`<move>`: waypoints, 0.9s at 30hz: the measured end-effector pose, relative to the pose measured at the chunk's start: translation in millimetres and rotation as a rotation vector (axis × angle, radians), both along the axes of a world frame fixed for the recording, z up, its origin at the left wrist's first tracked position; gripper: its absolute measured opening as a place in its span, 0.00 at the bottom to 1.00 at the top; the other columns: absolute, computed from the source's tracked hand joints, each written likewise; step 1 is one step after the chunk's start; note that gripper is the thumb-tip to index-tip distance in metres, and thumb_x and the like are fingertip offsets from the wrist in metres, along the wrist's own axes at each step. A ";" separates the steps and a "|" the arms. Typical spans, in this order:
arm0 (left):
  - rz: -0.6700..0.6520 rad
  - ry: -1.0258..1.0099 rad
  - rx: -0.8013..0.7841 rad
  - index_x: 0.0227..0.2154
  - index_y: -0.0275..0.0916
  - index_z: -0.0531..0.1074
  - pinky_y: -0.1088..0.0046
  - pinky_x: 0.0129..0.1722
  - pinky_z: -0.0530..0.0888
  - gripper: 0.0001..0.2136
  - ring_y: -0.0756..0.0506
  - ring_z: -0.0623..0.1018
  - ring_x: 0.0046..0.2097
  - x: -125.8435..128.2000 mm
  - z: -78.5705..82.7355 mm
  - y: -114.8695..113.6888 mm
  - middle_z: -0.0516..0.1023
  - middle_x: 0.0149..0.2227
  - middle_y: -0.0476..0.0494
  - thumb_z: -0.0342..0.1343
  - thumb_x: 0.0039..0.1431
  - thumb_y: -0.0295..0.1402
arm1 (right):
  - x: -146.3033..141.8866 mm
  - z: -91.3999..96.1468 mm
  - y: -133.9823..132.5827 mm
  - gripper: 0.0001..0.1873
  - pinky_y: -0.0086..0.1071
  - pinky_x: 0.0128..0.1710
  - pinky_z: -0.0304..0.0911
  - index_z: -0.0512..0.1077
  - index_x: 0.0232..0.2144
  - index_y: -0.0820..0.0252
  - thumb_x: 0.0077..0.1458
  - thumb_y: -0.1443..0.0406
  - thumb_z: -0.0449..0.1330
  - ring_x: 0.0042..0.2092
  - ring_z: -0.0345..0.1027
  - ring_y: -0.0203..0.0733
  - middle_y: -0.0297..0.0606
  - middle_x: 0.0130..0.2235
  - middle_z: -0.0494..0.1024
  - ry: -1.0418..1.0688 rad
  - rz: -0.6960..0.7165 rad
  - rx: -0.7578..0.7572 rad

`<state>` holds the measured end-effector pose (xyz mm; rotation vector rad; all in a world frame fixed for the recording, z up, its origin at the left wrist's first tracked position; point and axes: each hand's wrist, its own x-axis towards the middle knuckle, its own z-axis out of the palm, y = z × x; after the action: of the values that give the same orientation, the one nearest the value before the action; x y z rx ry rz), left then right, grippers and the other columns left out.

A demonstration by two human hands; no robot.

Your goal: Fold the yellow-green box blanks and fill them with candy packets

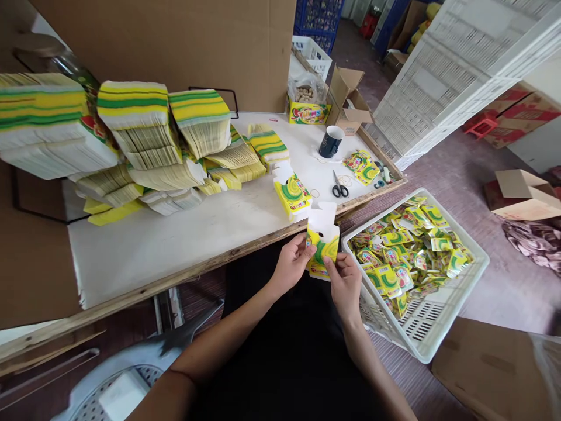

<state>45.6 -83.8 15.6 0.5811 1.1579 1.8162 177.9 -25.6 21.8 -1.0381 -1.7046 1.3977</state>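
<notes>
Over my lap, by the table's front edge, both hands hold one yellow and green printed carton (323, 248) with its white top flap standing up. My left hand (293, 260) pinches its left side, and my right hand (344, 280) grips the lower right side with the thumb on the front. A small stack of similar flat cartons (293, 196) lies on the table just beyond. Close by on the right stands a white plastic crate (456, 316) holding many small yellow and green packs (394, 251).
Bundles of flat cartons (131, 126) are piled along the table's (153, 251) left and back. Black scissors (339, 186), a dark mug (331, 142), a pile of packs (362, 166) and an open cardboard box (348, 105) sit at the right end. Tall white crates (442, 70) stand beyond.
</notes>
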 end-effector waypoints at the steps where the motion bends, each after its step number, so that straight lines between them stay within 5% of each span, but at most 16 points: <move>1: -0.002 0.023 -0.013 0.54 0.37 0.68 0.69 0.47 0.78 0.30 0.44 0.81 0.45 1.0 -0.1 -1.1 0.81 0.45 0.39 0.66 0.53 0.48 | 0.7 -1.1 1.8 0.18 0.31 0.33 0.63 0.68 0.34 0.60 0.58 0.52 0.66 0.31 0.66 0.37 0.35 0.30 0.74 -0.002 -0.023 0.017; 7: -0.034 0.099 -0.054 0.58 0.42 0.54 0.68 0.45 0.78 0.33 0.44 0.82 0.44 3.7 -2.8 -8.6 0.81 0.45 0.40 0.65 0.56 0.43 | 4.2 -1.5 10.8 0.17 0.32 0.33 0.61 0.69 0.35 0.59 0.59 0.52 0.65 0.31 0.63 0.37 0.35 0.31 0.72 -0.098 0.006 0.118; 14: -0.169 0.073 -0.039 0.55 0.44 0.52 0.67 0.45 0.78 0.30 0.44 0.83 0.42 3.5 2.9 -14.5 0.80 0.44 0.41 0.64 0.57 0.40 | 9.4 13.1 18.0 0.16 0.36 0.43 0.67 0.71 0.49 0.58 0.62 0.58 0.63 0.44 0.70 0.43 0.43 0.45 0.75 0.000 0.073 0.187; 18: -0.251 0.072 -0.043 0.56 0.44 0.51 0.71 0.41 0.77 0.31 0.46 0.82 0.40 2.1 7.0 -19.5 0.80 0.42 0.42 0.64 0.58 0.40 | 13.6 22.4 20.9 0.22 0.35 0.41 0.68 0.67 0.57 0.53 0.63 0.60 0.63 0.43 0.71 0.42 0.42 0.46 0.74 0.063 0.145 0.173; 23: -0.307 0.096 0.017 0.64 0.49 0.47 0.72 0.42 0.77 0.35 0.45 0.81 0.45 -0.9 7.2 -25.5 0.77 0.51 0.39 0.61 0.61 0.40 | 18.1 27.8 24.6 0.22 0.36 0.41 0.69 0.68 0.58 0.52 0.62 0.60 0.63 0.44 0.71 0.43 0.43 0.48 0.75 0.039 0.216 0.162; 27: -0.414 0.092 0.029 0.63 0.47 0.54 0.71 0.45 0.77 0.30 0.45 0.81 0.47 -4.9 9.9 -29.2 0.77 0.51 0.39 0.60 0.61 0.39 | 23.9 31.3 29.5 0.19 0.34 0.35 0.66 0.71 0.56 0.52 0.64 0.58 0.61 0.38 0.70 0.41 0.41 0.44 0.76 -0.050 0.328 0.141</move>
<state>40.7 -113.1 25.4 0.8598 0.9847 1.4654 201.8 3.9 53.1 -0.7449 -2.0480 1.4326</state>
